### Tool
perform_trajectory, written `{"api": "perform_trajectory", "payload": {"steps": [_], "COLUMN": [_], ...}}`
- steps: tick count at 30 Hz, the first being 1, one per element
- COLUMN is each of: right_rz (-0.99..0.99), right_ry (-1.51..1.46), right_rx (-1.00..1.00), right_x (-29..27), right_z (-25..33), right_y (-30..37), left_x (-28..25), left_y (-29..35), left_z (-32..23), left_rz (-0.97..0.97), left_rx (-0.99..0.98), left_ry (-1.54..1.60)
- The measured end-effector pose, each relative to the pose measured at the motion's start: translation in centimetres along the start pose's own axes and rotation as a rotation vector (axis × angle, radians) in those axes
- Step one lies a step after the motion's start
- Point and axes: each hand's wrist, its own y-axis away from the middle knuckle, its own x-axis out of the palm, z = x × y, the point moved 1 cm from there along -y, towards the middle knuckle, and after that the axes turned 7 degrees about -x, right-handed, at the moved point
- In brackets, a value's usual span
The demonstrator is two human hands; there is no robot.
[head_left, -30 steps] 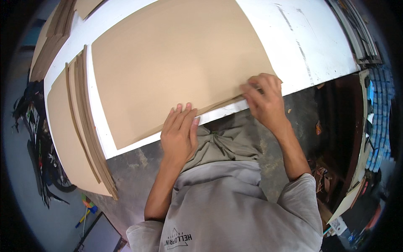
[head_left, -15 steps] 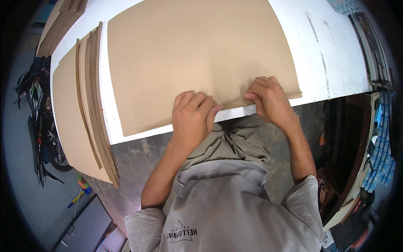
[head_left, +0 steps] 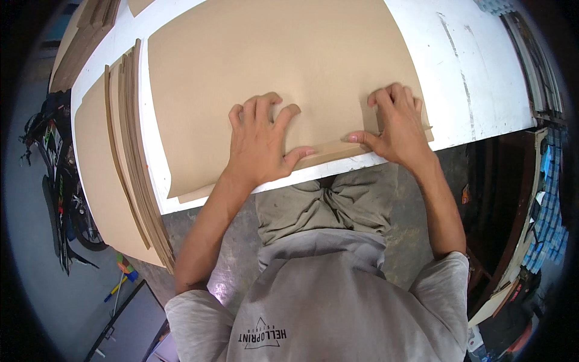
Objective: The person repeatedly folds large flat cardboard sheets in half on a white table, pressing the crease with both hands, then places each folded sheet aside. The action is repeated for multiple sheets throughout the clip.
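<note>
A large brown paper sheet lies on the white table before me, with a narrow folded strip along its near edge. On the left part of that edge rests my left hand, fingers spread and slightly bent on the sheet, thumb lying along the strip. My right hand is at the right part, its fingers apart and curved with tips down on the paper. Its thumb points inward over the strip. Neither hand grips anything; both press from above. The paper directly under the palms is hidden.
The white table runs on to the right. At left, a stack of brown sheets overhangs the table's front edge; another brown stack stands at far left. A motorcycle is on the floor at left. Blue-patterned bundles stand at right.
Both hands have let go of the pinched near edge and spread out onto the sheet, moving apart. The edge now lies flatter as a folded strip, drawn back from the table's front.
</note>
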Motion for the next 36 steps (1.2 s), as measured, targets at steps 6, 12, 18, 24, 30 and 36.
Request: {"api": "perform_trajectory", "payload": {"steps": [6, 12, 18, 24, 30, 36], "right_rz": [-0.010, -0.020, -0.123, -0.153, -0.155, -0.104], "right_ry": [0.174, 0.149, 0.154, 0.154, 0.213, 0.187], "right_rx": [-0.273, -0.217, -0.138, -0.178, -0.237, -0.045], "right_x": [1.5, 2.9, 5.4, 5.9, 6.4, 6.2], "right_z": [-2.4, -2.9, 3.1, 3.2, 2.5, 6.3], "right_y": [-1.1, -2.1, -4.8, -5.1, -4.7, -5.8], "left_x": [1.2, 1.5, 2.2, -0.3, -2.5, -1.3], "left_y": [0.0, 0.0, 0.2, 2.5, 6.5, 6.3], "left_z": [0.9, 1.2, 1.3, 3.0, 8.2, 9.6], "left_rz": [-0.087, -0.038, -0.164, -0.191, -0.208, -0.271], "left_rx": [0.062, 0.075, 0.116, 0.072, -0.086, -0.104], "left_ry": [-0.045, 0.012, 0.096, -0.069, -0.191, -0.009]}}
